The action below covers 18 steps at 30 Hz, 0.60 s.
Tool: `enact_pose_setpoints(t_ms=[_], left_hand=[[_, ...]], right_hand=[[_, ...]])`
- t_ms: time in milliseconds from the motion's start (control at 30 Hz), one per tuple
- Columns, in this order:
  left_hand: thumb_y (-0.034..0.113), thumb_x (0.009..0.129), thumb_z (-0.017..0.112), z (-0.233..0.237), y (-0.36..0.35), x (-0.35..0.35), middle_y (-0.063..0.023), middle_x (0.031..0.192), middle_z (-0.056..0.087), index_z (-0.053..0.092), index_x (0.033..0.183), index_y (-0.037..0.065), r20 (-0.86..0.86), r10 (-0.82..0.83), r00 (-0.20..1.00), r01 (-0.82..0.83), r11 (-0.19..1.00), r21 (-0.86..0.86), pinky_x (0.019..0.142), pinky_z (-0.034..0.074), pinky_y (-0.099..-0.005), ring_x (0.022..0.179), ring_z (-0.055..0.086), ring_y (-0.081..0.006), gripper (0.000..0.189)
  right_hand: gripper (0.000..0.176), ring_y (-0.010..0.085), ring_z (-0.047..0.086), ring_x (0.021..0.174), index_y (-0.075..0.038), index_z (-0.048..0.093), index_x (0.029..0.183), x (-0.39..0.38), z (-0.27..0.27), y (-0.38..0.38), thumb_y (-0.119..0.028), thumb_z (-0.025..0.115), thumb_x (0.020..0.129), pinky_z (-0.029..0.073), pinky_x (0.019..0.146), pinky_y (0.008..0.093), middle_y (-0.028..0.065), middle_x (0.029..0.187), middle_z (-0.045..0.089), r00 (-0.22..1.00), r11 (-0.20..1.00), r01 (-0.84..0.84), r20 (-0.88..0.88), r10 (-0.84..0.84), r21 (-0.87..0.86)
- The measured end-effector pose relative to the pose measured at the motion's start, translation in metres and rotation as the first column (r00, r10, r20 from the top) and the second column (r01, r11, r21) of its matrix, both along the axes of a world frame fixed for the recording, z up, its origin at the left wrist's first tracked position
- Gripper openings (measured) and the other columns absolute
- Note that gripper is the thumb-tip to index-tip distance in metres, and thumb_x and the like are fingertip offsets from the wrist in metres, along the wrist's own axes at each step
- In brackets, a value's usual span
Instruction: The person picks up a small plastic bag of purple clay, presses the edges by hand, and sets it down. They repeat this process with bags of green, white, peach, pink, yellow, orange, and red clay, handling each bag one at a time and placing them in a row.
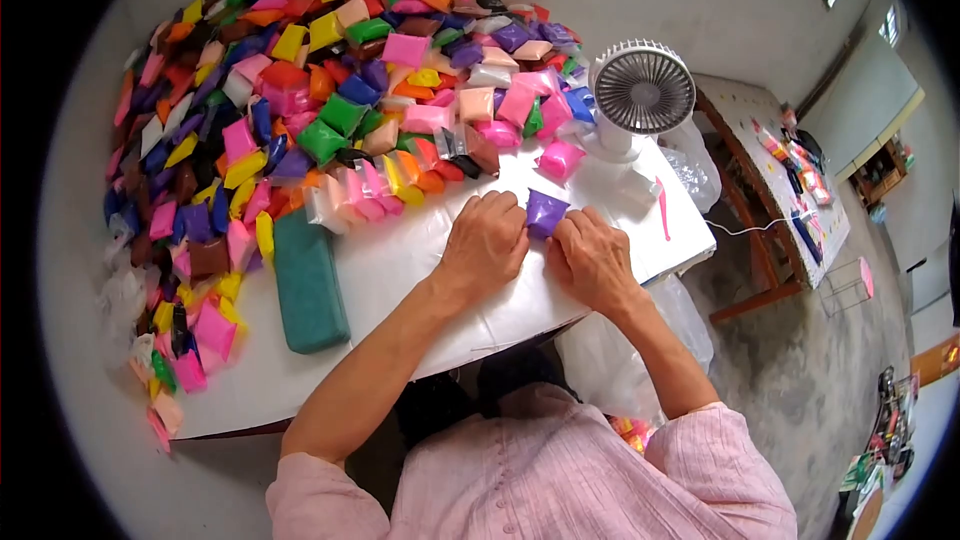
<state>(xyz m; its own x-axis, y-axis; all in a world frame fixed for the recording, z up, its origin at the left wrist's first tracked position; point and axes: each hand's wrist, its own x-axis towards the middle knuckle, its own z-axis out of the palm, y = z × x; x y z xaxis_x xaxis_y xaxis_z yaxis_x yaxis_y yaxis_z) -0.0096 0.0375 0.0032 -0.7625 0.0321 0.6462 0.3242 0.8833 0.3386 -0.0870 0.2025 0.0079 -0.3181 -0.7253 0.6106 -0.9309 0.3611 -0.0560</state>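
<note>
A small purple packet (pixel 544 213) in clear wrap is held between my two hands, just above the white tabletop. My left hand (pixel 485 243) pinches its left edge, fingers curled inward. On the other side my right hand (pixel 588 252) grips the lower right edge, also with bent fingers. What the packet contains looks soft and purple; its lower corners are partly covered by my fingers. A pink packet (pixel 561 159) lies just beyond my hands. To the left, a row of packets in several colours stands near a yellow packet (pixel 405 180).
A large heap of coloured packets (pixel 325 85) covers the table's left and back. A green oblong case (pixel 308 280) lies left of my arm. Behind my right hand stand a white fan (pixel 643 90) and a pink strip (pixel 663 208). Plastic bags (pixel 640 345) hang below the table edge.
</note>
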Motion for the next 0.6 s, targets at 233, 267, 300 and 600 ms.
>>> enact_pose_setpoints(t_ms=[233, 267, 300, 600], left_hand=[[-0.002, 0.075, 0.062, 0.003, -0.008, 0.004, -0.0139, 0.083, 0.053, 0.054, 0.081, -0.001, -0.122, -0.025, 0.992, 0.041, 0.991, 0.129, 0.072, 0.045, -0.0406, 0.082, 0.054, -0.0326, 0.009], [-0.003, 0.075, 0.062, 0.004, -0.007, 0.003, -0.0136, 0.084, 0.054, 0.055, 0.082, -0.001, -0.142, -0.015, 0.990, 0.035, 0.989, 0.141, 0.072, 0.045, -0.0403, 0.082, 0.054, -0.0322, 0.010], [-0.003, 0.075, 0.063, 0.004, -0.007, 0.002, -0.0132, 0.085, 0.054, 0.056, 0.083, -0.001, -0.161, -0.004, 0.987, 0.030, 0.988, 0.154, 0.072, 0.045, -0.0399, 0.082, 0.055, -0.0319, 0.011], [-0.002, 0.077, 0.063, 0.006, -0.007, 0.004, -0.0130, 0.088, 0.056, 0.058, 0.087, 0.000, -0.187, 0.024, 0.982, 0.009, 0.985, 0.174, 0.076, 0.046, -0.0393, 0.088, 0.056, -0.0325, 0.011]], right_hand=[[0.027, 0.0194, 0.060, 0.056, 0.003, 0.062, 0.087, -0.002, 0.003, 0.019, -0.023, 0.067, 0.087, 0.048, 0.057, 0.0295, 0.0126, 0.077, 0.065, 0.812, 0.977, 0.122, 0.583, 0.003, -0.175], [0.028, 0.0176, 0.061, 0.058, 0.004, 0.062, 0.090, -0.005, 0.004, 0.020, -0.024, 0.066, 0.088, 0.047, 0.056, 0.0288, 0.0114, 0.078, 0.066, 0.719, 0.969, 0.127, 0.693, 0.056, -0.211], [0.029, 0.0159, 0.061, 0.059, 0.004, 0.063, 0.094, -0.005, 0.008, 0.017, -0.025, 0.065, 0.090, 0.047, 0.056, 0.0281, 0.0102, 0.079, 0.067, 0.609, 0.960, 0.139, 0.785, 0.113, -0.245], [0.031, 0.0037, 0.046, 0.052, -0.003, 0.063, 0.083, -0.026, 0.028, -0.016, -0.033, 0.068, 0.088, 0.035, 0.047, 0.0199, -0.0013, 0.064, 0.055, 0.021, 0.941, 0.124, 0.948, 0.316, -0.316]])
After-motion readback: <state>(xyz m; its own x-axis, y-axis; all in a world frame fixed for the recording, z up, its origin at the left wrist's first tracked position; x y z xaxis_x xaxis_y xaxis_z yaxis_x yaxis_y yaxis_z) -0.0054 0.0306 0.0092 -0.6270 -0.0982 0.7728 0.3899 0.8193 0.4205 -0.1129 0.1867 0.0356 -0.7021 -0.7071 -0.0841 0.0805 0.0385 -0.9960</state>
